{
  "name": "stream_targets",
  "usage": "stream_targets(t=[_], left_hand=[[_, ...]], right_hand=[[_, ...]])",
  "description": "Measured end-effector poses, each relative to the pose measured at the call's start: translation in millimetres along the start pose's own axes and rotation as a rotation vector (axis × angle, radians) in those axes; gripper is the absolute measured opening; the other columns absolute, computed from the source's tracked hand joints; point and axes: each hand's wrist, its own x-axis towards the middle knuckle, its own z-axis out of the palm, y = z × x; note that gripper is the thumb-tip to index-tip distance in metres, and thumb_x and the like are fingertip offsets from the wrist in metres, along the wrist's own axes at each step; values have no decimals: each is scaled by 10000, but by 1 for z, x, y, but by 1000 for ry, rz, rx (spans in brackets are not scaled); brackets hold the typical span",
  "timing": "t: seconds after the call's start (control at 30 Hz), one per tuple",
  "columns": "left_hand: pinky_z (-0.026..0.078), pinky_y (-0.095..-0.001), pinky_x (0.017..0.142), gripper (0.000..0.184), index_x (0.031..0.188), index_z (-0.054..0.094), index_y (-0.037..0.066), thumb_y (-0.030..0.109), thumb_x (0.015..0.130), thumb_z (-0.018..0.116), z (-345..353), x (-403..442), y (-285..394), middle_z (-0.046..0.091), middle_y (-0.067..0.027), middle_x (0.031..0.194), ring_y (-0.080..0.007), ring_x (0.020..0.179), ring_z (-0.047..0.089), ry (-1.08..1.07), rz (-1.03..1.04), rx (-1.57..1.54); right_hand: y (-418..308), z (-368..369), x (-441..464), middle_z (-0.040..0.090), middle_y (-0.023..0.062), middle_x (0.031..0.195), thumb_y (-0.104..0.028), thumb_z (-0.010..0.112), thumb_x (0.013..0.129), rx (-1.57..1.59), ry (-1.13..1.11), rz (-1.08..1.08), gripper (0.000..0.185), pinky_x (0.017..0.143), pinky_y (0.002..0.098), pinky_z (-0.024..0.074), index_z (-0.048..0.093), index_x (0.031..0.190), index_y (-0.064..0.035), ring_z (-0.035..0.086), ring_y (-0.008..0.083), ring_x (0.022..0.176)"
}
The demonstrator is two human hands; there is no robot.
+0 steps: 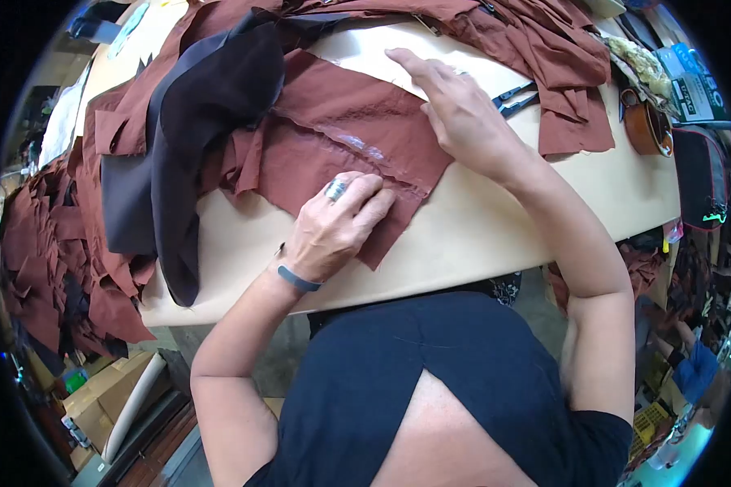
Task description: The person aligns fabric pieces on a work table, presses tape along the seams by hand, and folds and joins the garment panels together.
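Note:
A reddish-brown fabric piece (317, 97) lies on the table in front of me, with a seam running across it and whitish shiny marks along the seam. My left hand (341, 215), wearing a ring and a wristband, has its fingers curled together on the lower part of this seam, gripping the cloth. My right hand (471, 118) hovers at the piece's right edge, fingers stretched out and holding nothing. Just beyond that hand, scissors (516, 99) with dark blue handles lie partly hidden. Dark fabric (211, 105) is draped over the left side of the piece.
More reddish-brown cloth (560, 57) is heaped along the back of the pale table (479, 235). Scraps (57, 252) hang over the left edge. At right stand a brown cup-like container (648, 128) and a dark pouch (701, 174). A cardboard box (110, 398) sits below left.

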Motion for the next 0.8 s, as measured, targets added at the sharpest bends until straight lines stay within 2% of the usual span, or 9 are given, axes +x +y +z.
stream_targets(t=[0.03,0.13,0.17,0.27,0.4,0.5,0.6,0.63,0.8], left_hand=[[508,-364,749,247,953,613,39,51,707,632,3,-1,-1,566,-112,966,-294,895,578,46,-14,-13],[499,-385,759,265,953,612,39,58,701,691,5,-3,-2,564,-120,977,-317,900,567,128,-70,-50],[496,-392,764,272,954,612,39,64,699,705,4,-3,-3,563,-122,979,-323,903,565,118,-93,-66],[490,-404,773,268,949,610,40,64,701,710,6,-3,-3,561,-123,976,-331,905,559,116,-130,-87],[487,-407,764,254,927,608,42,67,696,709,4,-1,-2,560,-123,964,-332,894,558,110,-143,-94],[489,-393,757,265,932,602,42,69,691,709,4,0,0,558,-120,969,-314,884,562,103,-87,-50],[489,-372,756,280,954,596,44,69,696,703,3,1,2,557,-116,987,-291,880,567,66,-54,15],[491,-355,745,292,972,596,46,58,698,694,3,2,2,555,-104,1012,-274,871,573,63,-42,35],[458,-376,811,301,1001,599,71,100,713,678,1,18,2,551,-80,1039,-277,940,549,38,-39,40]], right_hand=[[-6,-5,-3,531,179,1213,52,576,739,-127,7,3,667,851,413,437,364,1352,-105,559,357,930],[-28,-8,-18,572,139,1123,45,590,718,62,45,-160,662,836,384,426,394,1337,-85,556,303,912],[-37,-5,-23,583,107,1007,29,602,712,155,-34,-107,644,804,383,427,418,1321,-70,557,270,888],[-47,6,-32,581,102,959,-68,585,777,91,-151,-42,590,757,376,440,394,1335,-108,581,255,855],[-47,15,-32,590,108,942,-78,614,757,107,-170,-3,615,808,402,451,390,1330,-94,586,272,857],[-37,4,-26,579,131,1010,-92,641,744,232,-168,152,625,832,405,461,393,1317,-78,587,280,866],[-22,-6,-19,548,167,1087,-92,656,734,-225,27,-1,629,775,410,491,392,1305,-73,592,318,823],[-16,-4,-19,508,186,1138,-81,652,736,-208,40,18,641,700,435,507,371,1312,-94,590,376,792],[-18,-8,-20,586,208,978,-105,659,749,33,-170,301,682,681,467,499,321,1340,-143,604,396,785]])
